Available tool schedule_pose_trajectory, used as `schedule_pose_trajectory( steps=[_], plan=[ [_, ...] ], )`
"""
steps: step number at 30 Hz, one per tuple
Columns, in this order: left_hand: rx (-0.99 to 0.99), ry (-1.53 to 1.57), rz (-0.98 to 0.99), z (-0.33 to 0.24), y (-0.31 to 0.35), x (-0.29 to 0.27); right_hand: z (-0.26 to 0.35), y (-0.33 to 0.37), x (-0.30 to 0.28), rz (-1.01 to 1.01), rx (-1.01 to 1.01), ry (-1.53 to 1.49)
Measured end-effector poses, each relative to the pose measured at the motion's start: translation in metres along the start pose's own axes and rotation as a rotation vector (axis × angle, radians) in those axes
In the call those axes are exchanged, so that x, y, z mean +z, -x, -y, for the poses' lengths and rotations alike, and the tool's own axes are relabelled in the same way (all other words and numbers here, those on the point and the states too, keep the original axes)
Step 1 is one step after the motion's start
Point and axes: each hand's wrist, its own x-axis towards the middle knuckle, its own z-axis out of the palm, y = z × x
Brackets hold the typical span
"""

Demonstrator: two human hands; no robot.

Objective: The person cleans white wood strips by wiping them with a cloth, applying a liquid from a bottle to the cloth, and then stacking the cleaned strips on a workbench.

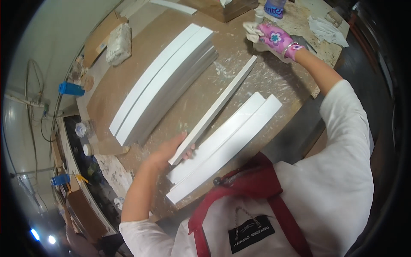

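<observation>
My bare left hand (170,150) is closed around the lower end of a long, narrow white strip (214,109), thumb on one side and fingertips on the other. The strip slants up and away to the right. At the far right, my right hand (272,37) wears a pink flowered glove with cream fingers. Those fingers are curled; what they hold, if anything, is hidden. Just right of the strip lie two white boards (239,137), side by side and overlapping. A stack of curved white boards (165,79) stands to the left.
The brown worktable (233,51) is marked with white smears. Near my right hand are a bottle with purplish liquid (274,7), a small white cup (259,16) and a crumpled white cloth (327,31). A wrapped white block (119,43) and a blue object (71,89) sit along the left side.
</observation>
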Motion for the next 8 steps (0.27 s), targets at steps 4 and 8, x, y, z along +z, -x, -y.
schedule_pose_trajectory(
  steps=[4, 8],
  plan=[
    [0.130, 0.103, 0.154, 0.005, -0.001, -0.013, 0.142, -0.005, -0.020, -0.088, -0.452, -0.228],
    [0.104, 0.664, -0.030, -0.037, 0.032, 0.024, 0.222, 0.023, 0.031, 0.021, -0.822, -0.354]
  ],
)
